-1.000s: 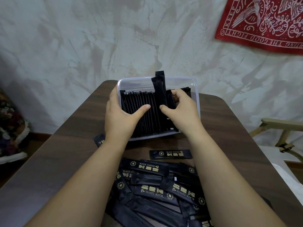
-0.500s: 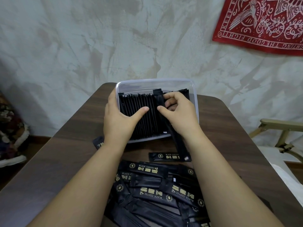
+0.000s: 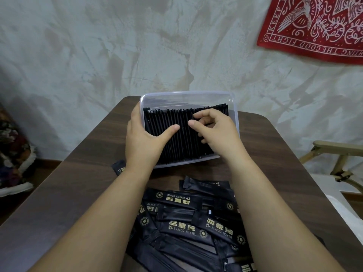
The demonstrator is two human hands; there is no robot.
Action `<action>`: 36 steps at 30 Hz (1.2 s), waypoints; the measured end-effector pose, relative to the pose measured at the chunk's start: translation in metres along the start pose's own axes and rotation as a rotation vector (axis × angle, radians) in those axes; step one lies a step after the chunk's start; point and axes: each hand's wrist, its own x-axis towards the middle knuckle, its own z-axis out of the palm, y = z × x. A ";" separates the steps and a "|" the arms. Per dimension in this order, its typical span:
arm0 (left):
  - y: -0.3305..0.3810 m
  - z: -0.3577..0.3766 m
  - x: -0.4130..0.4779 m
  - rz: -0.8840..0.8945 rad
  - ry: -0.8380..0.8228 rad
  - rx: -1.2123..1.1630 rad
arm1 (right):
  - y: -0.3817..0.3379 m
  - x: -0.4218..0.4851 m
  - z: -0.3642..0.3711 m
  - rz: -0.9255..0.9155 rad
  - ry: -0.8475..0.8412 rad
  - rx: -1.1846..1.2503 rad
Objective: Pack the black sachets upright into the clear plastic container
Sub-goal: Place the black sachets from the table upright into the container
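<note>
Black sachets (image 3: 177,146) upright, flat, in clear plastic container (image 3: 186,100); left hand (image 3: 143,140) grips wall, right hand (image 3: 218,132) pinches tops.

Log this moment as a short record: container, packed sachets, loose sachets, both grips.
container: clear plastic, standing on the table
packed sachets: upright row across most of the container's width
loose sachets: heaped flat on the table, near side
left grip: holds the container's left wall, thumb on the row
right grip: fingers curled at the row's right end; whether it pinches a sachet is unclear
</note>
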 end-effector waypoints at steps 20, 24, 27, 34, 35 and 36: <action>0.001 0.000 0.000 -0.015 -0.003 0.002 | 0.007 0.001 -0.003 0.055 -0.070 0.020; 0.000 0.000 0.000 -0.007 0.000 0.004 | 0.008 0.000 -0.005 0.086 -0.150 0.081; -0.001 0.000 0.001 -0.010 0.002 0.002 | 0.008 0.001 -0.004 0.076 -0.163 0.074; 0.000 0.000 0.000 -0.012 0.001 0.004 | 0.008 0.000 -0.001 0.064 -0.182 0.072; 0.000 0.000 0.000 -0.008 0.000 0.001 | 0.008 0.000 -0.001 0.065 -0.181 0.066; 0.000 0.000 0.000 -0.005 0.000 0.000 | 0.007 0.000 -0.002 0.067 -0.180 0.053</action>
